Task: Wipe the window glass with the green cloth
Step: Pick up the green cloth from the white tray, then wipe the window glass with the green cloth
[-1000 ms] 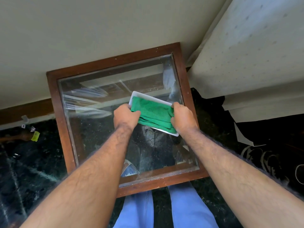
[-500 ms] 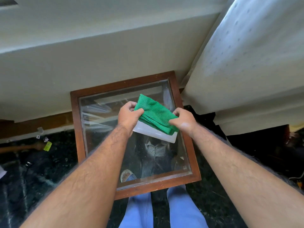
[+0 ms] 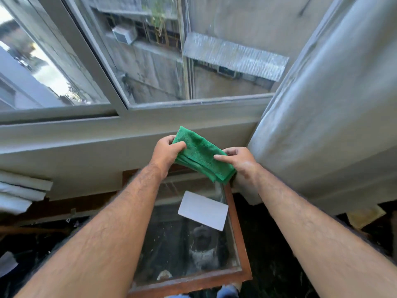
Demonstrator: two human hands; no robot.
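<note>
A folded green cloth (image 3: 200,154) is held up in the air between both hands, below the window sill. My left hand (image 3: 166,152) pinches its upper left corner, and my right hand (image 3: 239,161) grips its lower right end. The window glass (image 3: 171,61) fills the top of the view in a pale frame, smeared and streaked, with a second pane (image 3: 38,69) to its left. Neither hand touches the glass.
A glass-topped wooden table (image 3: 238,229) stands below my arms, with a white rectangular card (image 3: 203,210) lying on it. A pale curtain (image 3: 326,117) hangs at the right. The sill ledge (image 3: 86,147) runs across the middle. Dark floor lies on both sides.
Both hands lifted the green cloth off the white card on the table and raised it. The view tilted upward, bringing the window into sight. The card stayed on the glass tabletop.
</note>
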